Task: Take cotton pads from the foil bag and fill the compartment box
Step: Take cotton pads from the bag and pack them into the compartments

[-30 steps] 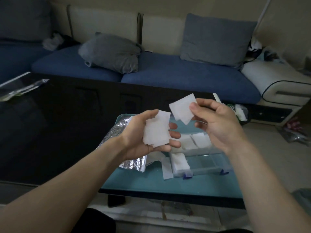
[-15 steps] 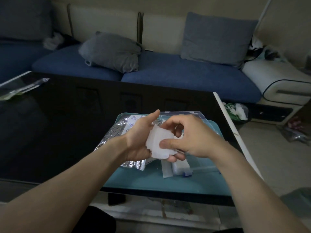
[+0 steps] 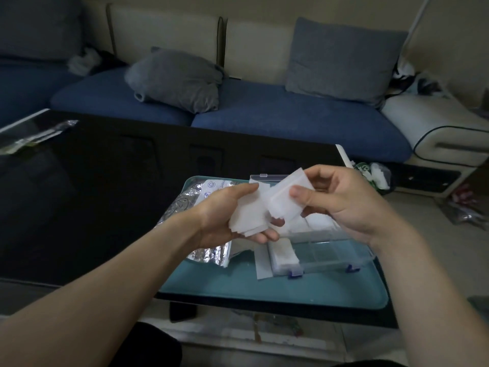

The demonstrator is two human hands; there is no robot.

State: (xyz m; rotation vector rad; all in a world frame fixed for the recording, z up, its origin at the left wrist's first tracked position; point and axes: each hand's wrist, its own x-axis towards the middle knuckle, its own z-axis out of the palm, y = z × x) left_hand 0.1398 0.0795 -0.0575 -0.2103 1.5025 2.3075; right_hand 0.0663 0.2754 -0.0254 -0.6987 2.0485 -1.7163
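Now the right hand (image 3: 341,200) has peeled a few pads (image 3: 287,198) off the stack (image 3: 250,215) again, thumb & fingers pinching them; half a sec ago both hands were closed together on it. Left hand (image 3: 225,215) cups the stack, fingers curled under. Next drop looks close (box part filled). Pads: thin, soft, white squares, ragged edges. Compartment box (image 3: 330,256): clear hard plastic, below the hands on a teal tray (image 3: 238,287). Foil bag (image 3: 201,256): crinkled, shiny, left of the box.
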